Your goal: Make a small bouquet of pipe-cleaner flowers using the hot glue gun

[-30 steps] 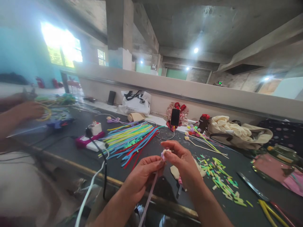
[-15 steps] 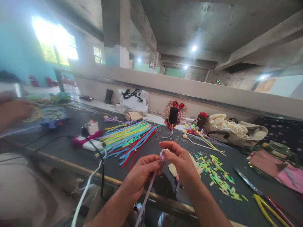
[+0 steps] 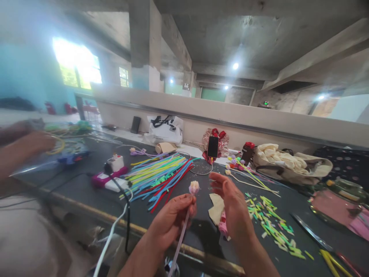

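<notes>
While the left hand (image 3: 175, 217) pinches a pale lilac stem (image 3: 179, 246) between thumb and fingers, the flower (image 3: 194, 187), lilac and cream, stands at its tip just above that grip, taken here as the dial's centre; the stem's lower length runs towards 7 o'clock. Right hand (image 3: 238, 211): between 3 and 4 o'clock, fingers loosely extended, apart from the flower. Beside it, at between 4 and 5: one cream scrap (image 3: 214, 211); one pink piece (image 3: 223, 225), partly hidden by the hand. On the dark surface (image 3: 138, 211), further: coloured rods (image 3: 157, 177), a spread bundle, 10 o'clock; power strip (image 3: 108, 181), purple and white, 9; phone (image 3: 212, 147), upright, cable attached, 1; small blooms (image 3: 238, 163) on stems, assorted, 2; cut bits (image 3: 271, 221), mostly green and yellow, scattered, 4; scissors (image 3: 315, 234), yellow and red handles, near 4, beyond the bits. White bag (image 3: 165, 129): 11 o'clock, against the partition (image 3: 196, 111). Another person's hands (image 3: 40, 142): between 9 and 10, blurred.
</notes>
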Tool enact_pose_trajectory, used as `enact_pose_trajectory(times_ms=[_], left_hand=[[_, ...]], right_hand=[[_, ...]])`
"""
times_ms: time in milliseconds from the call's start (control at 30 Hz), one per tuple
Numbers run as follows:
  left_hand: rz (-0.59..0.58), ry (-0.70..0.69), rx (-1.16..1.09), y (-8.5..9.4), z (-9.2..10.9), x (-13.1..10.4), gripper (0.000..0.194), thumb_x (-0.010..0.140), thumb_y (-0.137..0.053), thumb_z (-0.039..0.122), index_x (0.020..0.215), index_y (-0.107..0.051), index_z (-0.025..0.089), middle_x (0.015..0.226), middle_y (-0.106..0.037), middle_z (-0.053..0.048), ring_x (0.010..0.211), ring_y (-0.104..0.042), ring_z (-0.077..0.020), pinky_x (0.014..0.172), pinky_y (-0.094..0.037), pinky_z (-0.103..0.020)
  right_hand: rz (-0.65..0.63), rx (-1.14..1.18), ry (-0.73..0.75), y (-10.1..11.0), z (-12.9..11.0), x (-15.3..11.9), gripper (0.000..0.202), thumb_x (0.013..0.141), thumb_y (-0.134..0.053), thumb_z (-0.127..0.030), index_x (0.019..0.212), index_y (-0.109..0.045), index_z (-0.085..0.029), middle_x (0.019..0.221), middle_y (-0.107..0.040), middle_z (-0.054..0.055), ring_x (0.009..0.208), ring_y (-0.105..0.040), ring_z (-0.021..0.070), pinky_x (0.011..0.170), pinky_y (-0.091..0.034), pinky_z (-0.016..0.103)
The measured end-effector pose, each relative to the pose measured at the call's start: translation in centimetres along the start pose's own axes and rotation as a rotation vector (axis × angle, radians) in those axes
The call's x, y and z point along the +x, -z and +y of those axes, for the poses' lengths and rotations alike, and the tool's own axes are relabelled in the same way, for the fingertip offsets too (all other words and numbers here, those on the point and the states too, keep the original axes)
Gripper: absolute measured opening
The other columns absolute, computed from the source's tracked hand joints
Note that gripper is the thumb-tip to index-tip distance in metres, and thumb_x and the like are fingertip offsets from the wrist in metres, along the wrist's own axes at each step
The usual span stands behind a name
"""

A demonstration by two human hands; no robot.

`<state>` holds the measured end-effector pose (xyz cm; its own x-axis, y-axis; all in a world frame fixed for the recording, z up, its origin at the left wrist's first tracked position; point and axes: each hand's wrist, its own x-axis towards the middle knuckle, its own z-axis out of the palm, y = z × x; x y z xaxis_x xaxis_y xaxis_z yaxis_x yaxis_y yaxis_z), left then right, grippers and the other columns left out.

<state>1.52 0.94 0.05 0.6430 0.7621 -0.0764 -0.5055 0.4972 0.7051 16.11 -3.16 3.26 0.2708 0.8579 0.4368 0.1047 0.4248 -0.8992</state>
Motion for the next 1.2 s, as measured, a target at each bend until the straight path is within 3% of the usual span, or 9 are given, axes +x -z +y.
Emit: enact_pose_trajectory(times_ms=[100, 200, 333, 467, 767, 967, 1200], left_hand=[[-0.086, 0.041, -0.157, 0.3, 0.6, -0.1, 0.01, 0.069, -0.06, 0.023, 0.068, -0.054, 0.014, 0.048, -0.043, 0.005, 0.045, -0.04, -0.0055, 0.034, -0.022, -0.013], [-0.129, 0.046, -0.224, 0.2, 0.6, -0.2, 0.01, 0.07, -0.059, 0.022, 0.069, -0.054, 0.014, 0.048, -0.042, 0.005, 0.044, -0.04, -0.0051, 0.033, -0.022, -0.012], [-0.069, 0.027, -0.213, 0.3, 0.1, -0.2, 0.009, 0.07, -0.059, 0.022, 0.07, -0.056, 0.013, 0.049, -0.046, 0.005, 0.043, -0.044, -0.0049, 0.032, -0.024, -0.012], [0.028, -0.023, -0.145, 0.5, -0.2, 0.1, 0.009, 0.068, -0.063, 0.021, 0.069, -0.058, 0.013, 0.049, -0.053, 0.003, 0.042, -0.048, -0.0051, 0.033, -0.028, -0.012], [0.116, -0.156, 0.012, -0.6, 0.0, -0.4, 0.011, 0.063, -0.067, 0.02, 0.067, -0.06, 0.012, 0.046, -0.054, 0.005, 0.036, -0.045, -0.0012, 0.036, -0.03, -0.01], [0.122, -0.188, 0.025, 0.0, -0.2, 0.1, 0.008, 0.066, -0.065, 0.02, 0.068, -0.061, 0.013, 0.049, -0.056, 0.004, 0.04, -0.047, -0.0017, 0.039, -0.033, -0.01], [0.186, -0.183, -0.03, 0.2, 0.2, 0.2, 0.012, 0.061, -0.069, 0.02, 0.067, -0.06, 0.013, 0.051, -0.055, 0.004, 0.042, -0.048, -0.0028, 0.043, -0.039, -0.011]], right_hand=[[0.046, -0.058, -0.066, 0.3, 0.3, -0.4, 0.029, 0.08, -0.044, -0.042, 0.091, -0.06, -0.02, 0.087, -0.061, 0.003, 0.079, -0.052, 0.0166, 0.071, -0.038, 0.026], [-0.067, -0.116, -0.102, 0.0, 0.9, -0.6, 0.023, 0.075, -0.053, -0.038, 0.083, -0.061, -0.017, 0.074, -0.061, 0.001, 0.07, -0.052, 0.0152, 0.063, -0.039, 0.023], [-0.162, -0.127, -0.054, -1.1, 1.2, -0.3, 0.022, 0.072, -0.057, -0.035, 0.081, -0.061, -0.015, 0.075, -0.062, 0.002, 0.07, -0.055, 0.015, 0.062, -0.041, 0.023], [-0.2, -0.143, -0.042, -2.0, 0.5, -0.1, 0.021, 0.07, -0.058, -0.036, 0.074, -0.058, -0.015, 0.065, -0.061, 0.001, 0.059, -0.056, 0.0137, 0.057, -0.042, 0.022], [-0.15, -0.283, 0.027, -2.7, 0.3, -0.2, 0.014, 0.073, -0.053, -0.026, 0.066, -0.058, -0.015, 0.063, -0.059, 0.0, 0.06, -0.053, 0.0125, 0.057, -0.041, 0.021], [-0.09, -0.328, 0.073, -2.2, 0.8, -0.2, 0.012, 0.07, -0.05, -0.019, 0.06, -0.054, -0.016, 0.057, -0.05, -0.003, 0.055, -0.046, 0.0104, 0.052, -0.036, 0.019], [-0.037, -0.248, 0.048, -1.1, 1.0, -0.7, 0.01, 0.071, -0.051, -0.024, 0.064, -0.053, -0.016, 0.058, -0.044, -0.004, 0.054, -0.041, 0.0098, 0.052, -0.035, 0.02]])
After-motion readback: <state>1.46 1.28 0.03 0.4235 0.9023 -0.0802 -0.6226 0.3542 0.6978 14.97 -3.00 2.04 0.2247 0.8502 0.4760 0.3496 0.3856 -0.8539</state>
